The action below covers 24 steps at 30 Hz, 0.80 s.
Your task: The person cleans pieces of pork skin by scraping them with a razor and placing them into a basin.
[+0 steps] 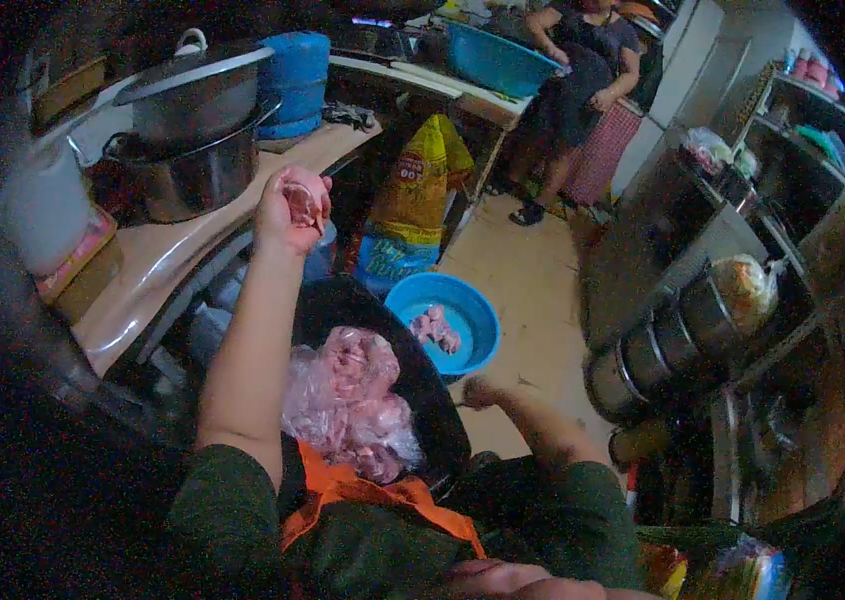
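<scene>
My left hand (278, 215) is raised out ahead of me, its fingers curled round a piece of raw meat (303, 200). Lower down, my right hand (484, 393) is closed beside the rim of a black tub (440, 410); what it grips, if anything, I cannot make out. Inside that tub lies a clear plastic bag of raw meat (358, 390). Just beyond it, a round blue basin (486, 325) on the floor holds a few raw meat pieces (437, 330).
Stacked metal pots (188, 170) and a blue container (295, 85) stand on the left counter (158, 260). A yellow and blue sack (411, 205) is behind the basin. A person (583, 75) stands near a large teal tub (501, 62). Shelves (733, 230) with pots line the right.
</scene>
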{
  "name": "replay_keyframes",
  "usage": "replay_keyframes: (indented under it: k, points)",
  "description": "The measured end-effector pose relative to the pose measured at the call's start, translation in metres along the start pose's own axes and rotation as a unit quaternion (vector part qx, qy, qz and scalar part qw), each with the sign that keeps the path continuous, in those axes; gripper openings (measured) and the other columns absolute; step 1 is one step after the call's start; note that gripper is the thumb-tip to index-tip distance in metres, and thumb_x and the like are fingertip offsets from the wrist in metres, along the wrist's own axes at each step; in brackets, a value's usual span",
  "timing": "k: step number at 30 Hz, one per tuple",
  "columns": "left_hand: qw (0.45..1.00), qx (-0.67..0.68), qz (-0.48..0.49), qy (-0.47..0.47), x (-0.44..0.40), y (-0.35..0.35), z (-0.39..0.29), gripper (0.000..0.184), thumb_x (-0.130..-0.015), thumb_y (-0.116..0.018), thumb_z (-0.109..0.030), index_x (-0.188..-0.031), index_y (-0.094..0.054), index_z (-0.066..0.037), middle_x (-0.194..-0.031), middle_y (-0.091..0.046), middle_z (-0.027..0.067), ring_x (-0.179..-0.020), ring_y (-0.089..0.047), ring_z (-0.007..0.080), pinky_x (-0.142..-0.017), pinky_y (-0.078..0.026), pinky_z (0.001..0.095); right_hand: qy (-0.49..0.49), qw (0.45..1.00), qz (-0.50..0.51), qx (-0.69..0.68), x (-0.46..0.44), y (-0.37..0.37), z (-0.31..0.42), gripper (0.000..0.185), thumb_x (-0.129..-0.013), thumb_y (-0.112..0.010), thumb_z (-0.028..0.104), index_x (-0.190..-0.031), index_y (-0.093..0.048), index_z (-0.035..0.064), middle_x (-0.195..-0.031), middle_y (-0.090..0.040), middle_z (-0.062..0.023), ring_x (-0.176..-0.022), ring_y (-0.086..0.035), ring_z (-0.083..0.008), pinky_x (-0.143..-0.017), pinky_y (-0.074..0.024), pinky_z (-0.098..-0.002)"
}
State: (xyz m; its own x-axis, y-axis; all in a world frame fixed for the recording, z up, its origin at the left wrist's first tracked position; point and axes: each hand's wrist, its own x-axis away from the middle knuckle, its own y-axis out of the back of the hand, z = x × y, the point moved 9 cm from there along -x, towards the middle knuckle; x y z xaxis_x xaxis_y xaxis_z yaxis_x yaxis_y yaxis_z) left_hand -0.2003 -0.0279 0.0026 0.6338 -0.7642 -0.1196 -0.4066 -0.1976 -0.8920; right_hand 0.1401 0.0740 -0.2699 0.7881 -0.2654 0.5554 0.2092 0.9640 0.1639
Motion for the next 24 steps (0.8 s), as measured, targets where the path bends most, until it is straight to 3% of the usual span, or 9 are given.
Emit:
replay_keyframes:
  k: [3, 9, 12, 15, 16, 19, 21, 23, 24]
  points:
    - [0.999, -0.003, -0.031, 0.013, -0.003, 0.004, 0.002, 0.023, -0.078, -0.047, -0.029, -0.089, -0.048, -0.008, -0.08, -0.055, 0.0139, -0.075, -0.056, 0.0254, -0.05, -0.045, 0.034, -0.049, 0.974, -0.047, 0.215, 0.0, 0.017, 0.007, 0.019, -0.079, -0.056, 0.027, -0.074, -0.059, 0.0092, -0.056, -0.055, -0.0021, -0.048, -0.048, -0.0097, -0.044, -0.0389, -0.0248]
    - [0.993, 0.061, -0.097, 0.038, -0.011, 0.033, 0.013, 0.024, -0.077, -0.042, -0.025, -0.093, -0.047, -0.007, -0.083, -0.055, 0.0156, -0.071, -0.055, 0.0271, -0.047, -0.043, 0.0326, -0.04, 0.982, -0.055, 0.176, -0.006, 0.026, 0.008, 0.013, -0.078, -0.055, 0.023, -0.075, -0.058, 0.0096, -0.063, -0.058, -0.0024, -0.049, -0.048, -0.0094, -0.043, -0.037, -0.0236]
    - [0.997, 0.002, 0.067, 0.027, -0.026, 0.033, 0.019, 0.028, -0.078, -0.036, -0.023, -0.084, -0.049, 0.0, -0.08, -0.054, 0.0165, -0.07, -0.053, 0.0281, -0.054, -0.044, 0.0363, 0.08, 0.982, -0.166, 0.041, 0.001, 0.046, 0.033, 0.009, -0.079, -0.053, 0.02, -0.079, -0.053, 0.0104, -0.069, -0.06, -0.0018, -0.056, -0.051, -0.0094, -0.048, -0.0371, -0.0223]
    - [0.992, 0.074, -0.04, 0.099, -0.02, 0.058, 0.049, 0.023, -0.075, -0.037, -0.019, -0.076, -0.049, 0.0, -0.071, -0.053, 0.0163, -0.064, -0.051, 0.0273, -0.057, -0.043, 0.0362, 0.063, 0.963, -0.223, -0.139, 0.029, 0.051, 0.044, 0.011, -0.08, -0.051, 0.017, -0.089, -0.05, 0.0117, -0.072, -0.06, -0.0017, -0.057, -0.05, -0.0104, -0.048, -0.0366, -0.0233]
    - [0.993, 0.052, 0.041, 0.099, 0.009, 0.028, 0.053, 0.018, -0.072, -0.04, -0.016, -0.064, -0.047, -0.002, -0.062, -0.049, 0.0148, -0.058, -0.048, 0.0252, -0.055, -0.041, 0.0342, 0.07, 0.959, -0.213, -0.173, 0.031, 0.055, 0.033, 0.012, -0.08, -0.052, 0.018, -0.091, -0.049, 0.0124, -0.073, -0.06, -0.0016, -0.057, -0.05, -0.0106, -0.048, -0.0366, -0.0238]
    - [0.99, -0.004, 0.033, 0.137, 0.008, 0.063, 0.096, 0.018, -0.071, -0.042, -0.016, -0.057, -0.044, -0.004, -0.054, -0.044, 0.0139, -0.054, -0.044, 0.0254, -0.049, -0.038, 0.0345, 0.055, 0.958, -0.23, -0.165, 0.028, 0.078, 0.008, 0.016, -0.079, -0.053, 0.017, -0.093, -0.048, 0.0132, -0.075, -0.06, -0.0017, -0.056, -0.049, -0.0107, -0.048, -0.0365, -0.0242]
    - [0.965, -0.004, -0.046, 0.257, 0.002, 0.122, 0.14, 0.019, -0.071, -0.043, -0.016, -0.055, -0.044, -0.006, -0.053, -0.043, 0.0139, -0.053, -0.044, 0.0267, -0.047, -0.037, 0.0374, 0.024, 0.957, -0.253, -0.138, 0.02, 0.078, -0.005, 0.017, -0.077, -0.053, 0.016, -0.094, -0.048, 0.0133, -0.075, -0.06, -0.0018, -0.056, -0.049, -0.0106, -0.047, -0.0364, -0.0241]
    - [0.885, -0.052, 0.043, 0.46, 0.026, 0.177, 0.199, 0.019, -0.072, -0.044, -0.018, -0.058, -0.047, -0.005, -0.055, -0.045, 0.0136, -0.053, -0.045, 0.0268, -0.046, -0.04, 0.0381, -0.04, 0.986, -0.159, 0.034, 0.025, 0.06, -0.012, 0.023, -0.073, -0.054, 0.012, -0.095, -0.049, 0.0131, -0.075, -0.061, -0.0011, -0.056, -0.049, -0.0106, -0.046, -0.0357, -0.0232]
    - [0.864, -0.231, -0.055, 0.445, 0.047, 0.198, 0.203, 0.021, -0.073, -0.044, -0.018, -0.057, -0.047, -0.005, -0.054, -0.046, 0.0133, -0.051, -0.046, 0.0261, -0.046, -0.041, 0.0368, -0.041, 0.989, -0.133, 0.043, 0.022, 0.054, -0.012, 0.028, -0.068, -0.056, 0.009, -0.096, -0.051, 0.0123, -0.074, -0.061, -0.0008, -0.056, -0.049, -0.0104, -0.045, -0.0355, -0.0235]
